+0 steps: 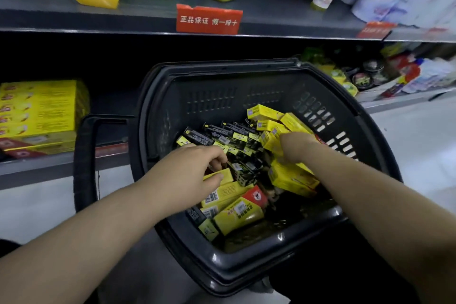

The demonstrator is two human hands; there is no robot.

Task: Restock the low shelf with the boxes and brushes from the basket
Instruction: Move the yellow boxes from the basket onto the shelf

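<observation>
The boxes lay loose in the bottom of the black basket [246, 69] — yellow boxes [293, 180] heaped on the right and near side, narrow black-and-yellow boxes [222, 134] across the middle. My left hand [195, 170] was down among them, thumb and curled fingers pinching a small yellow box [223, 176] that sat on top of the pile. My right hand [296, 144] reached in from the other side and lay over the yellow boxes at the right. Its fingers were tucked out of sight behind the knuckles, so I could not tell whether they gripped one or only rested there.

The basket stood tilted in front of the low shelf [37, 168], its handle [84, 155] folded down to the left. On that shelf, left of the basket, sat a stack of yellow cartons [39, 111]. Further right — past the basket's rim — were small round tins [362, 79] and bright packets, too blurred to make out. Above, the upper shelf [74, 17] carried pouches and bottles, with a red label [208, 20] clipped to its edge.
</observation>
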